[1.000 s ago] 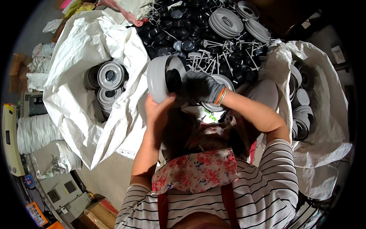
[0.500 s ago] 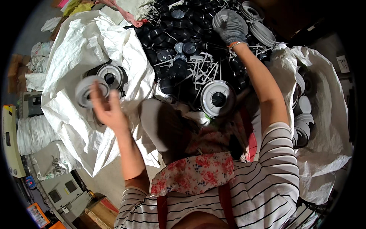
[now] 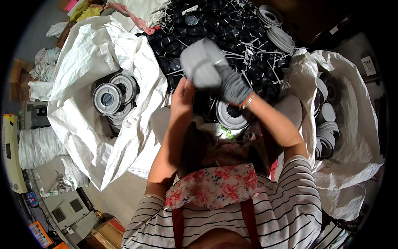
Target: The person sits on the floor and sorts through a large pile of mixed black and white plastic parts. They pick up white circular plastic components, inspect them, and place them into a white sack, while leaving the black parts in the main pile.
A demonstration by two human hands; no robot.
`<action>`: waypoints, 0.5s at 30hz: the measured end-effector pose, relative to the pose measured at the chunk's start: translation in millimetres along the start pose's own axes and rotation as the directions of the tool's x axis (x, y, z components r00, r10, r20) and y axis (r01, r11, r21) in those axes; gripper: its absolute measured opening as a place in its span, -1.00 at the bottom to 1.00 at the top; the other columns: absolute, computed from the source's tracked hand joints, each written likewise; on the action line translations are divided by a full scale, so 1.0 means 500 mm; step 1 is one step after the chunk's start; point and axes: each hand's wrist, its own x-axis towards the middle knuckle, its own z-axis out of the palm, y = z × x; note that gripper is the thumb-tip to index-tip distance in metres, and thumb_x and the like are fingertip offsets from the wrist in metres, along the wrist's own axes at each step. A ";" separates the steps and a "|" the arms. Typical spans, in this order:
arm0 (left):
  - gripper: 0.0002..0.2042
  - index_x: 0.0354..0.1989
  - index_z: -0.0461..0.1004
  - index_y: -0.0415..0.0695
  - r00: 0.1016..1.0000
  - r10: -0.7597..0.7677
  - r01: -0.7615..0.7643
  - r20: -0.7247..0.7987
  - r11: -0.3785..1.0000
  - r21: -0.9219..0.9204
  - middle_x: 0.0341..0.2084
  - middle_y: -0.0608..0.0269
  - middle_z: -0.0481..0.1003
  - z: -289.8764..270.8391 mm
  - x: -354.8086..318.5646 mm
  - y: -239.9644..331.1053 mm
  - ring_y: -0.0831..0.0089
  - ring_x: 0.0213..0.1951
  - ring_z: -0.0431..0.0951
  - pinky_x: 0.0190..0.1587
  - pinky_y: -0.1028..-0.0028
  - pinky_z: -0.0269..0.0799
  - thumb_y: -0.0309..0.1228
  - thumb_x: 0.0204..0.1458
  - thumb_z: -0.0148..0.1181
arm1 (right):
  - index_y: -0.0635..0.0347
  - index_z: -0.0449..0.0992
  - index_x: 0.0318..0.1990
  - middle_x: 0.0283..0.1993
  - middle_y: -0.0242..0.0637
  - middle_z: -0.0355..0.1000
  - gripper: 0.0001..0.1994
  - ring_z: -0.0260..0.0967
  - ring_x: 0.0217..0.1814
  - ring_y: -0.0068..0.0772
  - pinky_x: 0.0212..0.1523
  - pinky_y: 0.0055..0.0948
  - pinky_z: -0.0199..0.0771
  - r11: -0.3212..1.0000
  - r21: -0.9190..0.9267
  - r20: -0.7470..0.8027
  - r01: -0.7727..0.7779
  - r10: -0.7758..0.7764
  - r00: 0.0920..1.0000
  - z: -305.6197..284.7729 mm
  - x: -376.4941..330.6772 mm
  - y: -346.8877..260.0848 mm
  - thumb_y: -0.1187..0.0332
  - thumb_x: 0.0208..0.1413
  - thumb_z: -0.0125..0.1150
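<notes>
The person is holding a grey plastic disc (image 3: pixel 202 62) up over the heap of black rings (image 3: pixel 215 25), the gloved right hand (image 3: pixel 233 85) closing its fingers on the disc's lower edge. The bare left hand (image 3: pixel 183 96) is touching it from below (its grip cannot be made out). Grey spools (image 3: pixel 108 97) are lying in the white sack (image 3: pixel 78 62) to the left.

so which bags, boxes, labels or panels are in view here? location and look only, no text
Left woven sack: white, open, grey round spools inside.
Right woven sack: white, open, spools inside.
Printed bag: lower left floor, grey-white, dark print.
Wall plate: far right, small, white, square.
Orange-edged panel: bottom left, small, rectangular.
Cardboard box: bottom left of centre, brown.
</notes>
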 end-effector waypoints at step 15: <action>-0.54 -0.42 0.47 -0.28 0.993 -0.028 0.049 -0.112 0.980 0.191 -0.56 0.25 0.50 0.022 -0.115 0.054 0.52 -0.52 0.45 -0.41 0.56 0.35 -0.06 0.19 -0.07 | 0.21 0.45 -0.40 -0.42 -0.15 0.34 -0.85 0.32 -0.34 -0.04 -0.35 -0.24 0.32 0.929 0.100 -0.410 0.355 -0.287 0.866 0.084 -0.115 -0.096 0.32 -0.06 0.12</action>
